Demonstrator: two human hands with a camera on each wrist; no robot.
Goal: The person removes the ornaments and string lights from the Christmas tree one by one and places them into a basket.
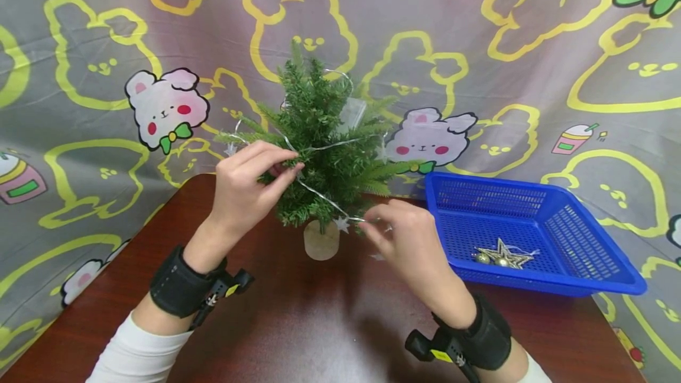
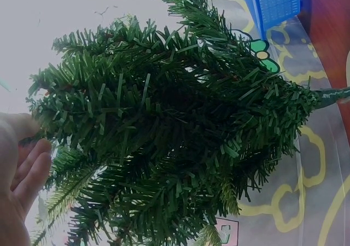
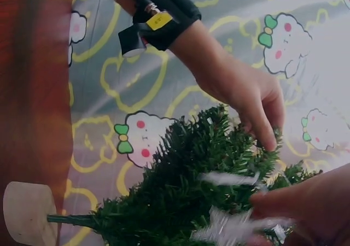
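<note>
As the tree [image 1: 314, 102] stands upright, garland [image 1: 321, 195] slanting down rightward, pinched by right fingers [image 1: 375, 236], left fingers [image 1: 281, 155] nearly together, hold unclear

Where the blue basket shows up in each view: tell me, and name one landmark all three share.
Head: the basket sits at the lower right.
Left wrist: the basket is cut off by the top edge, right of centre.
Right wrist: not in it.
Shared landmark: the tree.
</note>
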